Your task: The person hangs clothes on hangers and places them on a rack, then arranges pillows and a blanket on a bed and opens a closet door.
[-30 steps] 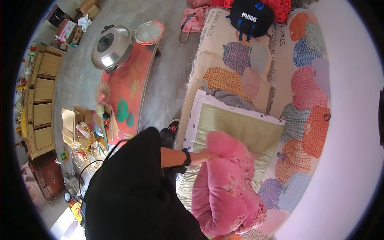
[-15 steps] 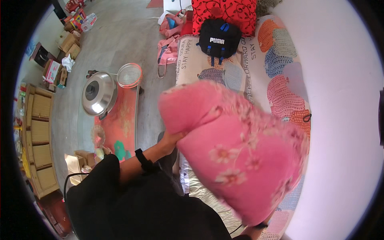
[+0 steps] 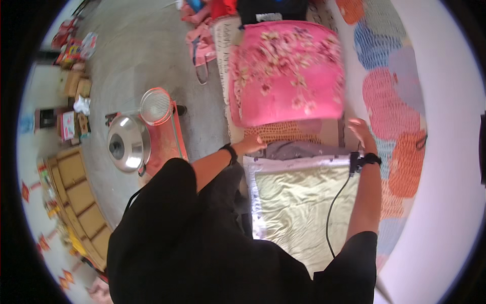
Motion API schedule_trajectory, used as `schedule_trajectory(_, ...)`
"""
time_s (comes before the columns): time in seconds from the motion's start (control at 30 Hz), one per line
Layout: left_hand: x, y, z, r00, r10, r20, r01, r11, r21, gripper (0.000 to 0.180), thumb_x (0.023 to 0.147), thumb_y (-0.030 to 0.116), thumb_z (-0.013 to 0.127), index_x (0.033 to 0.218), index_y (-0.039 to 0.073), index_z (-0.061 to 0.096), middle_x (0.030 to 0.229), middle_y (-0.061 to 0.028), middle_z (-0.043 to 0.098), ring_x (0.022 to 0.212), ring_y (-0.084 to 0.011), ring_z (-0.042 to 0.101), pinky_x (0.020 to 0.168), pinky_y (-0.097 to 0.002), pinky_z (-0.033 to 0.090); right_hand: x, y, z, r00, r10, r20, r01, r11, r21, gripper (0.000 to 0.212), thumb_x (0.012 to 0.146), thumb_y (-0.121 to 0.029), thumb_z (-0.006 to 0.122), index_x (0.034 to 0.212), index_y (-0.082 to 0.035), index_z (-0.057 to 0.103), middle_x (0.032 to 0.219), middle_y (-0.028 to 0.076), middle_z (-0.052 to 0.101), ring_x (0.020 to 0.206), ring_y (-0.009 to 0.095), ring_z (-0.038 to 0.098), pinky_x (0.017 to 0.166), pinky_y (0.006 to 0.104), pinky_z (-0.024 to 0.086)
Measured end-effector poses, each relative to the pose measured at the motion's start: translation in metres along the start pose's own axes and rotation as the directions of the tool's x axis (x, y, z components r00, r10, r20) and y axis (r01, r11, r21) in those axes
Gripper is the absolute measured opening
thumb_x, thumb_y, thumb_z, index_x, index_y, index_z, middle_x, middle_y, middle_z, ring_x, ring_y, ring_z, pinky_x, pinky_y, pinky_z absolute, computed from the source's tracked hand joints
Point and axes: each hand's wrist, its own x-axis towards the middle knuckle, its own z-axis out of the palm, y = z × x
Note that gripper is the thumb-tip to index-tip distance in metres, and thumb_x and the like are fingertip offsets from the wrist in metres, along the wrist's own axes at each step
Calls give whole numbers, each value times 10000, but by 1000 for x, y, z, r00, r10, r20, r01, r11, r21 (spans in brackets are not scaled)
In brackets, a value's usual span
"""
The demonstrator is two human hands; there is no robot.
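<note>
A folded pink blanket [image 3: 288, 76] with a floral print lies flat on the bed, just beyond both of my hands. My left hand [image 3: 251, 145] is near its front left corner, fingers stretched out and holding nothing. Off its front right corner is my right hand [image 3: 359, 133], open with the fingers apart. Both hands look free of the blanket. Between and below my forearms lies a pale yellow quilt [image 3: 304, 207] with a white patterned border. Grey cloth [image 3: 304, 148] shows along its far edge.
A black bag [image 3: 272, 10] sits behind the blanket. Along the right, a wall meets the colourful patterned bed cover [image 3: 390, 101]. Left of the bed, a lidded metal pan [image 3: 129, 143] and a wire rack [image 3: 156, 106] rest on a low red table. Pink bags [image 3: 202, 43] lie beyond.
The pink blanket has gone from my hands onto the bed, farther forward and turned. Both hands have let go of it. The yellow quilt and grey cloth are now uncovered.
</note>
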Motion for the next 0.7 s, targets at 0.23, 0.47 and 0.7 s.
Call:
schedule_trajectory(0.23,79,48,8,922,60,381,-208,909,361,402,711,388,700,900,37,651,845,-127,648,801,-258,617,691,-388,458,-147,131,210,995,-88,-43,90,995,45,234,804,-206,618,977,-49,620,882,140,645,861,319,613,752,373,480)
schedule_trajectory(0.47,96,56,115,872,-62,485,-206,853,480,1150,559,499,804,1412,-21,234,1429,-228,316,1325,-322,317,1071,-374,306,-354,151,385,869,434,238,-491,816,304,240,789,-206,565,983,-89,644,938,138,664,908,299,626,801,361,494)
schedule_trajectory(0.7,100,54,215,951,-153,268,-19,838,546,845,623,414,805,1239,-48,458,1170,-234,542,1076,-362,537,873,-434,453,-441,174,422,844,522,121,-498,679,540,262,775,-192,581,1005,-78,631,850,145,658,826,299,633,736,372,499)
